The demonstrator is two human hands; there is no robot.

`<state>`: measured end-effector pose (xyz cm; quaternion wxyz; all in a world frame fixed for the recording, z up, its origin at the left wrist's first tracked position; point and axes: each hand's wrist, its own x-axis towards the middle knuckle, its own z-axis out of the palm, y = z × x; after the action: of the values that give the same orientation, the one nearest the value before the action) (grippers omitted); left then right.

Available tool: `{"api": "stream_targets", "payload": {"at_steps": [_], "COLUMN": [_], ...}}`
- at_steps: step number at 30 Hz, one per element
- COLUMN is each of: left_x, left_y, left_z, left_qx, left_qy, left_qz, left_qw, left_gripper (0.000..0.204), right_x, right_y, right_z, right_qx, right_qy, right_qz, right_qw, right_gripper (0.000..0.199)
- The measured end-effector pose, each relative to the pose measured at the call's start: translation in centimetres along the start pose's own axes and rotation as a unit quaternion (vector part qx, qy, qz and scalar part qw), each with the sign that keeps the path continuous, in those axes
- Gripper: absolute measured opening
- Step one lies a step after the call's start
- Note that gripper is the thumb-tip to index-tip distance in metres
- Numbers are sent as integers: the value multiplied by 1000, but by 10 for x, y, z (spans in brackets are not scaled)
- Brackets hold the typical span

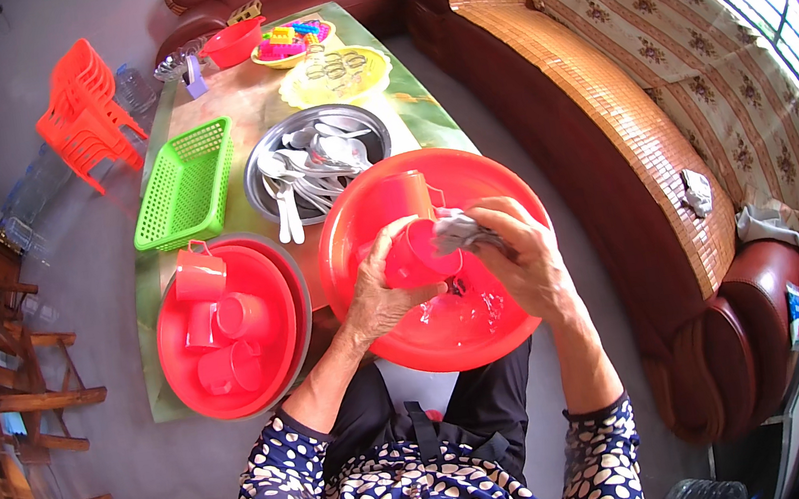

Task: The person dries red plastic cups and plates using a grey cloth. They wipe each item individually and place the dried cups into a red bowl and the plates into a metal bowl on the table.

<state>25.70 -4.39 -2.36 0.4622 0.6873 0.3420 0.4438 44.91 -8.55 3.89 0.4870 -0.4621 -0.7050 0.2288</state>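
My left hand (381, 297) grips a red plastic mug (414, 256) from its left side, over a large red basin (500, 171). A crumpled grey cloth (463, 232) is pinched in my right hand (530, 258), right at the mug's rim. Water glints in the bottom of the basin. Another red mug (403, 196) stands behind my left hand, inside the basin. To the left, a second red basin (176, 365) holds several red mugs (231, 369), some lying on their sides.
Behind the basins, a metal bowl (260, 193) holds several spoons. A green basket (186, 184) lies to its left. Farther back are a yellow tray (328, 77) and a small red basin (233, 45). A long sofa (549, 159) runs along the right; stacked orange chairs (84, 114) stand left.
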Motion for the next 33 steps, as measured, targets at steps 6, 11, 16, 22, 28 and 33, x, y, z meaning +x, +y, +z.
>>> {"api": "stream_targets", "payload": {"at_steps": [6,11,16,22,28,33], "left_x": [0,0,-2,-5,-12,-17], "left_y": [-2,1,-3,5,11,28], "left_z": [3,4,6,6,6,5], "left_qx": [68,164,144,279,473,613], "left_qy": [-2,-15,-36,13,28,-77], "left_qz": [42,72,66,125,157,193], "left_qw": [997,984,987,952,867,762], "left_gripper": [79,79,82,82,82,38], "right_x": [5,-3,2,-4,-28,-40], "right_y": [30,31,28,54,40,32], "right_z": [14,8,19,37,24,21], "right_qx": [-208,-81,128,-161,-263,-384], "right_qy": [-138,-221,-124,-21,-158,-185], "right_qz": [-67,-3,99,-70,32,9], "right_qw": [966,972,979,984,951,905], "right_gripper": [21,18,18,17,10,12]}}
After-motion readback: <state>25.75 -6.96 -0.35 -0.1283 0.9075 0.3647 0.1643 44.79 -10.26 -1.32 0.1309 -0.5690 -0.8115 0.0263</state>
